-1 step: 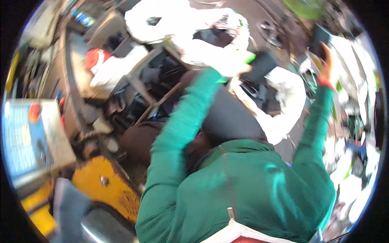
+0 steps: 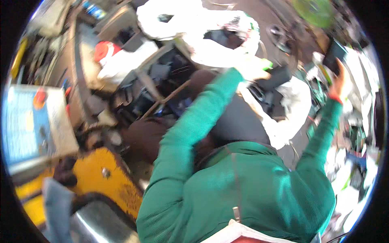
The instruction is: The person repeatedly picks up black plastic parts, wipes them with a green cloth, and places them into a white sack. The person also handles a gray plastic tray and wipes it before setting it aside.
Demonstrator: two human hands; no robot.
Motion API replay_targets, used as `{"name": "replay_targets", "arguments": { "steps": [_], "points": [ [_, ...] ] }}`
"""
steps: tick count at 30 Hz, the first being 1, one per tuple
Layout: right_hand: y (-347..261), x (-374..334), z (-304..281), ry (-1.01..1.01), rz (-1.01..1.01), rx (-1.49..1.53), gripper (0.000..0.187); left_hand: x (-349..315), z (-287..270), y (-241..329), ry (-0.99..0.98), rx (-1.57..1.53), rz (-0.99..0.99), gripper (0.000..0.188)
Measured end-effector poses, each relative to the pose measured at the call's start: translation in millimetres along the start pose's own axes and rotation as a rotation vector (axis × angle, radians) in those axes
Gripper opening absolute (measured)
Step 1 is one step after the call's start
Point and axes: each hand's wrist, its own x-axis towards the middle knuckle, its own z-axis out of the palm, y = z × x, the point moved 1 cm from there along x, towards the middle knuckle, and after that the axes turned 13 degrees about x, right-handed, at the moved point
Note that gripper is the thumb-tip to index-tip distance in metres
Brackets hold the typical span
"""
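My left hand [image 2: 254,69], pale and blurred by glare, reaches over the white bag [image 2: 300,97] in front of my knee. Its fingers are closed at one end of a black rectangular block [image 2: 277,77]; a small bright green bit [image 2: 266,63] shows beside them, too blurred to name. Dark pieces [image 2: 265,94] lie inside that bag. Out to the right, my right hand [image 2: 341,83], with a red band at its wrist, grips a flat dark rectangular piece [image 2: 335,54] held tilted up.
More white bags [image 2: 170,20] with dark contents stand ahead. At left are a divided crate [image 2: 142,81] of dark parts, a red roll [image 2: 106,50], a blue-and-white board [image 2: 30,125] and yellow worn metal [image 2: 105,174]. A green round thing [image 2: 314,12] lies far right; heaped scraps [image 2: 352,162] fill the right side.
The whole view has shifted slightly. My left hand and its black block have moved a little to the right. My right hand has come slightly nearer with its dark piece.
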Motion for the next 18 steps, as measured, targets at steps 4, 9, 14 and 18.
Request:
{"name": "replay_targets", "arguments": {
  "steps": [4,9,14,18],
  "points": [
    [50.2,-8.9,-16.8,0.187,0.434,0.837,0.034,14.4,18.0,-19.7,-0.244,-0.158,-0.339,0.035],
    [10.4,-17.3,142.7,-0.349,0.592,1.026,0.034,-95.4,-2.3,-197.6,-0.05,0.095,-0.992,0.031],
    [-92.8,-65.7,252.7,-0.604,0.756,1.156,0.031,-210.8,43.4,-266.4,-0.606,0.458,-1.029,0.029],
    [-95.2,-72.7,307.1,-0.646,0.859,1.145,0.033,-214.4,69.3,-270.3,-0.645,0.465,-0.984,0.027]
  ]
}}
